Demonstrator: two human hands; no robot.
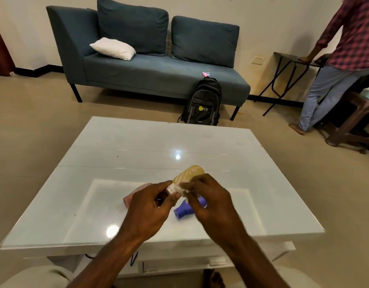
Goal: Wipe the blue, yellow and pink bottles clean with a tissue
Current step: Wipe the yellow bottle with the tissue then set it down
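Note:
Above the white glass table (252,183) I hold the yellow bottle (187,174) tilted, its base pointing away and its white cap toward me. My left hand (150,206) grips the cap end. My right hand (208,200) presses a white tissue (184,190) against the bottle's neck. The blue bottle (182,212) lies on its side on the table under my right hand, partly hidden. The pink bottle (130,197) lies on the table to the left, mostly hidden behind my left hand.
A blue sofa (158,73) with a white pillow stands beyond the table, a black backpack (202,102) leaning against it. A person in a checked shirt (349,38) stands at a small folding table (291,63) at the far right.

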